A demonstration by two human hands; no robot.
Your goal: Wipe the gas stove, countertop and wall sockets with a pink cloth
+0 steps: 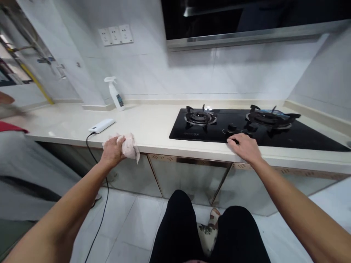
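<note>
My left hand [112, 152] is closed around a crumpled pale pink cloth [129, 147] at the counter's front edge. Part of the cloth hangs over that edge. My right hand [246, 147] rests on the front rim of the black gas cooktop [208, 134], just below its control knobs [231, 128]. No object shows in it, and its fingers lie over the edge with the thumb apart. Behind the cloth, a white power bank [102, 125] lies on the pale counter [148, 120] with a black cable [105, 204] plugged in.
A white spray bottle [116, 95] stands near the back wall. Above the cooktop hangs a dark range hood [233, 22]. The black cable drops to the floor beside my left arm. Another person in grey clothing [24, 164] stands at the far left, partly blurred.
</note>
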